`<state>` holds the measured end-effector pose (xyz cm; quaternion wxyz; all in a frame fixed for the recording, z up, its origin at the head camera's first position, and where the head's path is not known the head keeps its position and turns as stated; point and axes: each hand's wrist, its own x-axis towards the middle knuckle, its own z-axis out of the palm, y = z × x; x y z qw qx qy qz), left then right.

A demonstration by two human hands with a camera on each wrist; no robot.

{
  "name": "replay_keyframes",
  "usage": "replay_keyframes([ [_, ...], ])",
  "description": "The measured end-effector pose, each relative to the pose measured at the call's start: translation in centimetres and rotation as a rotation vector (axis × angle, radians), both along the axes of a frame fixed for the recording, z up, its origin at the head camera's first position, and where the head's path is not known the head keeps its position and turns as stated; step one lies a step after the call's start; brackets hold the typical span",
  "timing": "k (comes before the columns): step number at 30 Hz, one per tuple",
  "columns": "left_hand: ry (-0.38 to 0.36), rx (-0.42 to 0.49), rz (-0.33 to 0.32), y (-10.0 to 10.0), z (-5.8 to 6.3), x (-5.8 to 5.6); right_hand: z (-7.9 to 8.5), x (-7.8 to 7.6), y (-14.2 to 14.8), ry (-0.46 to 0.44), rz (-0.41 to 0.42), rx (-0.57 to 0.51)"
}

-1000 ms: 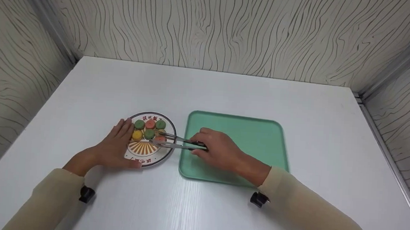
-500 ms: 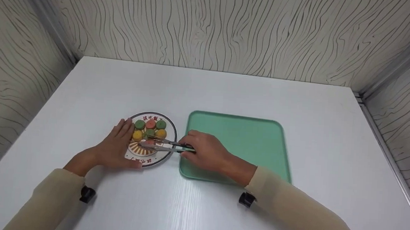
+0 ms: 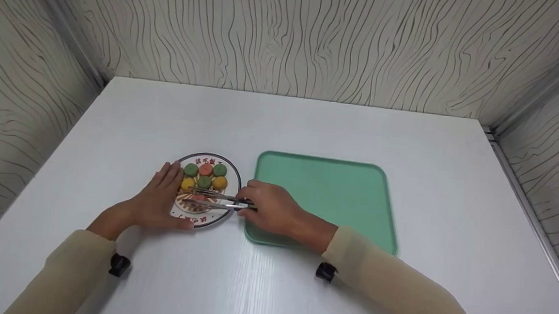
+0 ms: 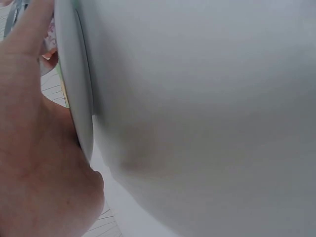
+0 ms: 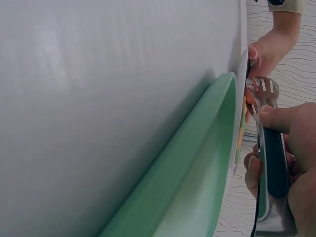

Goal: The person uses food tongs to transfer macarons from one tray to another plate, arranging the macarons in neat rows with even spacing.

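My left hand (image 3: pixel 154 203) rests along the left rim of a round patterned plate (image 3: pixel 232 176), its fingers straight and the thumb at the front edge. My right hand (image 3: pixel 272 209) grips metal tongs (image 3: pixel 225 206) with dark handles. Their slotted tips lie on both sides of a red macaron (image 3: pixel 200 198) at the plate's front half; whether they press it is unclear. Behind it sit a yellow macaron (image 3: pixel 188 185), a green macaron (image 3: pixel 204 182) and another yellow macaron (image 3: pixel 219 183). The back row has a red macaron (image 3: pixel 206 170) between two green ones. In the right wrist view the tongs (image 5: pixel 274 163) show large.
A green rectangular tray (image 3: pixel 335 189) with a raised rim lies right of the plate, under my right hand and forearm. All stands on a white table (image 3: pixel 291 123). A wood-patterned wall (image 3: pixel 286 41) rises behind, with side panels left and right.
My right hand has moved left and slightly nearer with the tongs. The red macaron has shifted from the right of the plate toward its front middle. My left hand has stayed in place.
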<state>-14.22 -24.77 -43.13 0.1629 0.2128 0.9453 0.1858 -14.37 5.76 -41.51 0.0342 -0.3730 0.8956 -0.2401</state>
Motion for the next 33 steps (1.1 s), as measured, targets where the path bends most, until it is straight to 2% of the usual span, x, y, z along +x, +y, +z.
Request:
replay_keyframes([
  [18,-0.006,0.022,-0.008,-0.03,0.24,0.06,-0.67,0.01,-0.72,0.006,0.000,0.015],
  [27,0.015,0.020,-0.035,-0.02,-0.01,0.01,-0.38,0.11,-0.32,-0.038,-0.031,0.036],
  [33,0.007,0.028,-0.024,-0.11,-0.04,0.07,-0.03,0.07,0.20,-0.058,-0.028,0.053],
])
